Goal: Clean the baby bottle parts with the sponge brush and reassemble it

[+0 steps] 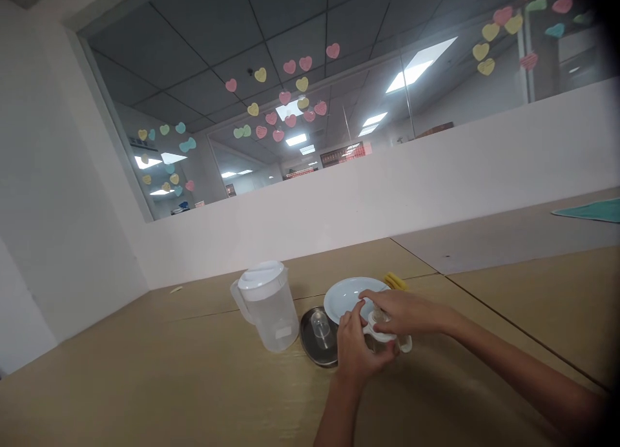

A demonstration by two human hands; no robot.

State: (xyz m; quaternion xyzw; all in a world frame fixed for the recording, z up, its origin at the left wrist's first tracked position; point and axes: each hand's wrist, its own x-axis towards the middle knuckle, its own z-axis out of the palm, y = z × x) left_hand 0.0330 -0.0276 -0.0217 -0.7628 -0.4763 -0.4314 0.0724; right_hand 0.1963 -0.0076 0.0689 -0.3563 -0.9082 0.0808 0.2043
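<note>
Between my hands is a baby bottle with a white collar (pixel 380 335) and a white side handle (pixel 406 345). My left hand (pixel 356 347) wraps round its body from the left, fingers curled. From the right and above, my right hand (pixel 397 310) grips the top at the collar, covering most of the teat. Just left of my hands lies a dark metal dish (pixel 310 355) holding a clear dome-shaped cap (pixel 320 329). Behind the bottle sits a pale blue-white plate (pixel 341 293), partly covered by my fingers.
A translucent lidded pitcher (pixel 274 314) stands left of the metal dish. Something yellow (pixel 396 281) lies at the plate's right edge. A teal cloth (pixel 593 210) is at the far right of the wooden table (pixel 194 369). A white wall with a window rises behind.
</note>
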